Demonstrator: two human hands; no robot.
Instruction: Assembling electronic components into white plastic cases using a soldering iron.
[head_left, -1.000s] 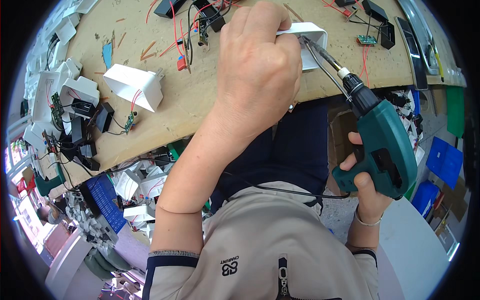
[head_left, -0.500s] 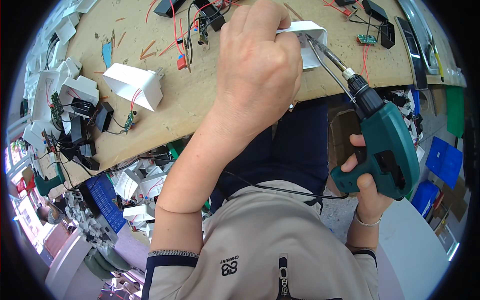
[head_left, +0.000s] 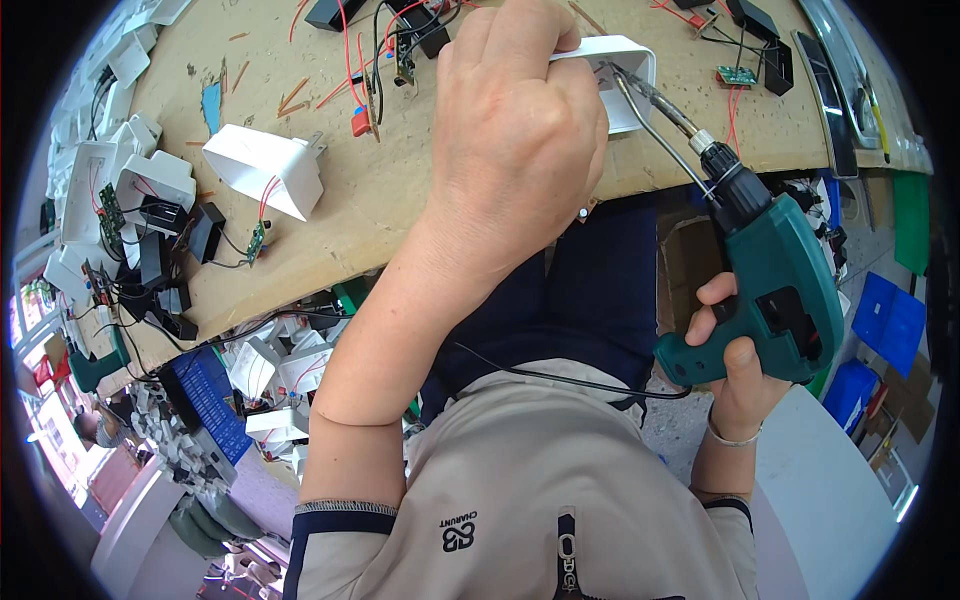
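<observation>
White housing: a white, box-shaped, open-mouthed plastic housing (head_left: 625, 118) stood near the bench's near edge, right of its middle, beneath the person's left hand (head_left: 520, 130).
Left hand: its fingers were curled in against the housing's left end; the back of the hand hid the fingertips, so I could not tell whether they were clamped on the wall or on something inside.
Housing handling: it looked light and stiff, with thin walls that would likely be smooth and a little slippery; the outer side walls seemed the best hold, clear of the open mouth and the hot metal.
Soldering gun: a dark-green, pistol-shaped plastic soldering gun (head_left: 790, 270) lay off the near edge, its slim metal tip (head_left: 655, 100) and curved metal tube reaching into the housing's mouth.
Right hand: the right hand (head_left: 750, 395) was wrapped around the gun's handle.
Gun handling: it was probably the heavier piece, rigid, with a trailing black cable (head_left: 590, 388); the green handle was the place to hold, never the metal end.
Second housing: a similar white plastic housing (head_left: 255, 165) with prongs lay on the bench towards its left corner.
Writing: the beige shirt (head_left: 560, 450) bore a dark emblem with a short line of letters; no lettering could be read on the gun.
</observation>
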